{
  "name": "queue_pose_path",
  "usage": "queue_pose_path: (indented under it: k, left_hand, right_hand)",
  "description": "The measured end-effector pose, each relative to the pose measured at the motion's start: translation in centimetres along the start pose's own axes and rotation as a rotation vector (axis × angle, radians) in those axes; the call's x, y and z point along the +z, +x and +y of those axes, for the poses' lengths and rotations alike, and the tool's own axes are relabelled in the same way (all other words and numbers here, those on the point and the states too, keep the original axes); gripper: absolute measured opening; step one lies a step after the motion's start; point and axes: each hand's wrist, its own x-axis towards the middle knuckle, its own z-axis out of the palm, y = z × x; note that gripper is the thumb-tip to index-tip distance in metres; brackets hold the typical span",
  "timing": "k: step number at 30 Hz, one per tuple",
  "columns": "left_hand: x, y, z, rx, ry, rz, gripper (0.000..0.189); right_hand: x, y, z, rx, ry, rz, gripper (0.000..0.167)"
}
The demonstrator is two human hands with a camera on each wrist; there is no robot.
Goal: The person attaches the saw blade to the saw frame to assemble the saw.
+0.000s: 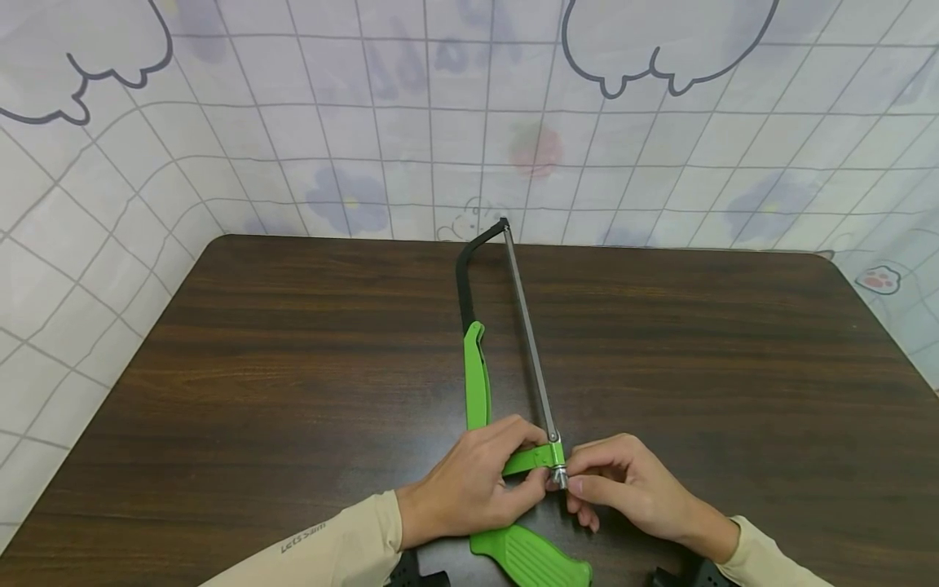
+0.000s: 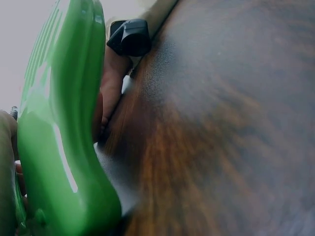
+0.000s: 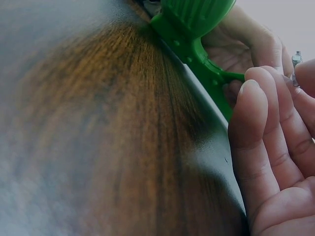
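Note:
A hacksaw [image 1: 477, 375] with a green handle and black front frame lies on the dark wooden table, its front pointing away from me. A grey blade bar [image 1: 530, 342] runs along its right side to a green bracket arm. My left hand [image 1: 477, 481] grips this bracket, thumb below and fingers above. At the bracket's end sits a small metal tension nut [image 1: 560, 476], which my right hand [image 1: 634, 489] pinches between thumb and forefinger. In the left wrist view the green handle [image 2: 64, 123] fills the left side. The right wrist view shows my right hand's other fingers [image 3: 251, 113] loosely curled.
The dark wood-grain table [image 1: 697, 350] spreads out on both sides of the saw. Behind it and to the sides hangs a white gridded sheet [image 1: 455, 122] with cartoon prints. Black wrist-mounted devices [image 1: 418, 571] show at the lower edge.

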Motion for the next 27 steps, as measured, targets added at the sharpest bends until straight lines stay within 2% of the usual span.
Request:
queue_pose_path:
  k: [18, 27]
  left_hand:
    - [-0.01, -0.06, 0.05, -0.015, -0.013, -0.002, 0.016]
    - [0.08, -0.11, -0.06, 0.004, -0.014, 0.009, 0.017]
  right_hand:
    - [0.15, -0.01, -0.02, 0.008, 0.002, 0.011, 0.025]
    - [0.49, -0.04, -0.41, 0.086, -0.100, 0.076, 0.021]
